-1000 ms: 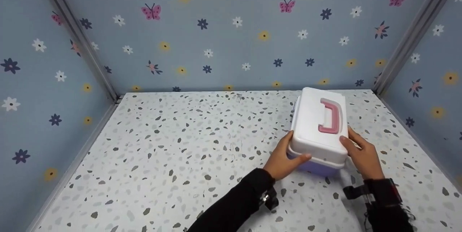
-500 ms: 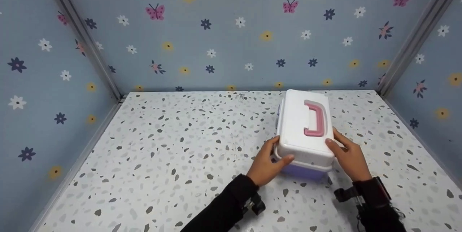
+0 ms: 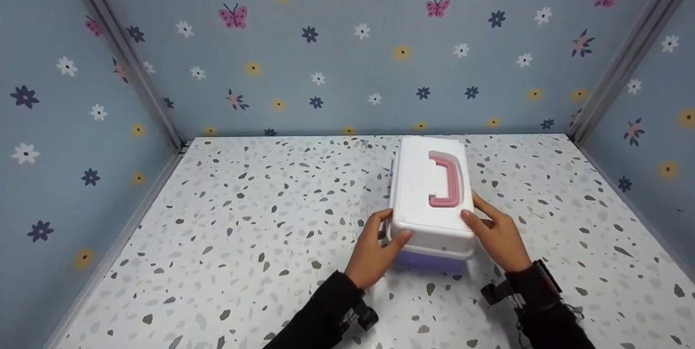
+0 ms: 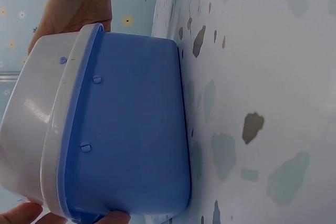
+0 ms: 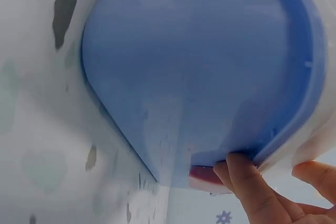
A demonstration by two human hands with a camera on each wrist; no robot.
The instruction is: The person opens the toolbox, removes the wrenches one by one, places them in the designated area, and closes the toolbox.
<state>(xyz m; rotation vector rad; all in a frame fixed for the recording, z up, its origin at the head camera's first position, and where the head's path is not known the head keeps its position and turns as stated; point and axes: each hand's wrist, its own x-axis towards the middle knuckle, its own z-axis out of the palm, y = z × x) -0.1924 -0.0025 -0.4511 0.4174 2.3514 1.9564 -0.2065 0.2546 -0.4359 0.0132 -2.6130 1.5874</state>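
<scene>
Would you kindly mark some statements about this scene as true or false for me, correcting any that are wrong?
1. The storage box has a white lid. True.
2. The carrying handle on the lid is green. False: it is pink.
3. The right hand touches the storage box. True.
4. The left hand is well apart from the storage box. False: its thumb and fingers grip a corner.
5. The lid stands wide open. False: it is closed over the purple-blue base.
6. Pink butterflies decorate the back wall. True.
</scene>
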